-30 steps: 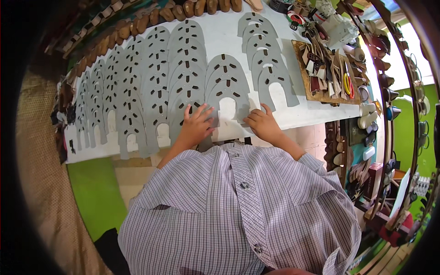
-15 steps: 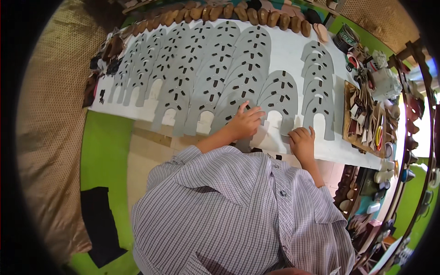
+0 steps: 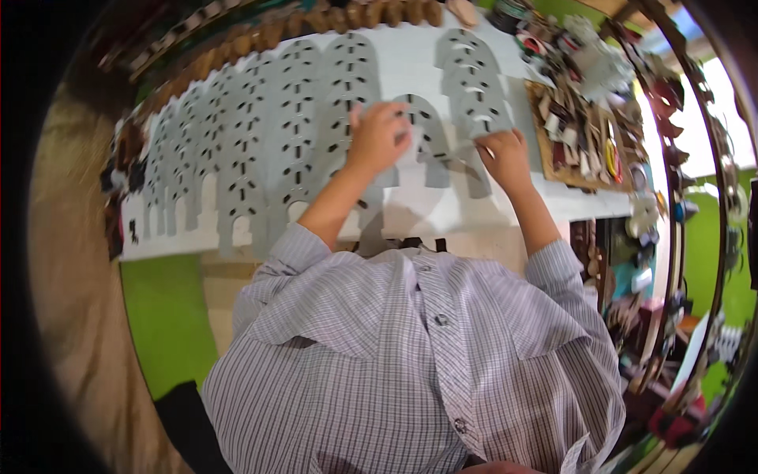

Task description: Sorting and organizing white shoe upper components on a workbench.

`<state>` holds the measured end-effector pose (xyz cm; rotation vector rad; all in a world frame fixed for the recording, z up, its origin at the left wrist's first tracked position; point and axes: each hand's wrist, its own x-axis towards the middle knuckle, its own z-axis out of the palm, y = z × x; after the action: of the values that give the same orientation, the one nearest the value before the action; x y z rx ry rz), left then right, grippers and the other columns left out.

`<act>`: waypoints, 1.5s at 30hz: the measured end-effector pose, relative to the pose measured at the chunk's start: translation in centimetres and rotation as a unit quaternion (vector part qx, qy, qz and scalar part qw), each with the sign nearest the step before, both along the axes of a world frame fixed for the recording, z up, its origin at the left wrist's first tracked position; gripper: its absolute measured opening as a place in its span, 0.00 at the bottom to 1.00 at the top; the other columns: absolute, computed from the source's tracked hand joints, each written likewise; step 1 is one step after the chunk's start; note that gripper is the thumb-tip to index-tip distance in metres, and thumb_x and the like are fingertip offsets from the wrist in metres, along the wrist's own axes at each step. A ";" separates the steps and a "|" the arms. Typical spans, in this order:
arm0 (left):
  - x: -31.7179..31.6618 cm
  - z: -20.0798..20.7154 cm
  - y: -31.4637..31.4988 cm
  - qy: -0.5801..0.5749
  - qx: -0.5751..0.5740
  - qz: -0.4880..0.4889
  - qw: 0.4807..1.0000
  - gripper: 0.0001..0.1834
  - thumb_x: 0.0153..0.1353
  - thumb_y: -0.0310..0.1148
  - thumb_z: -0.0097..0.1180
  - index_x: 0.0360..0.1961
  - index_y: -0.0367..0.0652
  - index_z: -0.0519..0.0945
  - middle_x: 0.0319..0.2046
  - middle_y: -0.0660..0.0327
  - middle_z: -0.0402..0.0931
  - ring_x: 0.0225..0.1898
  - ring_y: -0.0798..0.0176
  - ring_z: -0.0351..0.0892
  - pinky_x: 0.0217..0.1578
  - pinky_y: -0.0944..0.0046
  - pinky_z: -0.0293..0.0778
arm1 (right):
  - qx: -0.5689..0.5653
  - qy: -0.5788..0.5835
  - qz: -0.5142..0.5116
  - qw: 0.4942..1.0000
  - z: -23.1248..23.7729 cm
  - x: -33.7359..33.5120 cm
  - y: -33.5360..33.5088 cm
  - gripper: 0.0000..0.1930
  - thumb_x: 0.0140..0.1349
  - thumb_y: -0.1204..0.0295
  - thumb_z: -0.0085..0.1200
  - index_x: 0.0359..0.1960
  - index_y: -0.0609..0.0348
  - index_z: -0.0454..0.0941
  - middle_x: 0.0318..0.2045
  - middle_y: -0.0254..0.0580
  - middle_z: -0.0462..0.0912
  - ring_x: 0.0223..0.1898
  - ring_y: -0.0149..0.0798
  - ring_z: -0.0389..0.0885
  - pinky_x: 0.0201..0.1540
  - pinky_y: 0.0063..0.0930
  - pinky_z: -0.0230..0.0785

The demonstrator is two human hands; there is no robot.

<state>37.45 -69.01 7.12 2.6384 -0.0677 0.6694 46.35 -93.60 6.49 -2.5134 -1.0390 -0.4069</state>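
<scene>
Grey U-shaped pieces with black slots, like cut shoe uppers, lie overlapped in columns on a white table [image 3: 410, 59]. My left hand [image 3: 380, 141] hovers over the front of a wide column [image 3: 347, 71], beside a short stack of grey pieces [image 3: 430, 130]. Its fingers are bent and apart, with nothing seen in them. My right hand [image 3: 507, 162] is at the front of the right-hand column [image 3: 470, 79], its thumb and fingertips pinched together. Whether a grey piece's edge is between them is blurred and partly hidden.
Wooden shoe lasts [image 3: 312, 22] line the far edge. At the right a wooden tray [image 3: 545, 146] holds scraps and scissors [image 3: 610, 154], with a dark tin [image 3: 505, 14] behind. A rack of shoes [image 3: 671, 126] stands farther right. Brown cloth [image 3: 75, 237] hangs at the left.
The view has shifted, so the table sits lower left. My left hand has lifted off the grey pieces. My right hand has moved from the short stack's edge toward the right-hand column.
</scene>
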 end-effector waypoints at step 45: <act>-2.6 -6.6 -14.3 0.137 -0.050 -0.365 0.920 0.09 0.47 0.39 0.59 0.30 0.50 0.79 0.48 0.65 0.70 0.56 0.60 0.61 0.58 0.41 0.44 | -0.134 0.061 -0.140 0.979 -4.8 -6.6 -15.6 0.10 0.47 0.76 0.51 0.30 0.50 0.81 0.34 0.29 0.79 0.43 0.35 0.73 0.49 0.32 0.60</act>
<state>34.82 -83.32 0.54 2.3161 -0.8559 0.0427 39.73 -109.21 1.69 -2.8980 -0.7367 -0.1937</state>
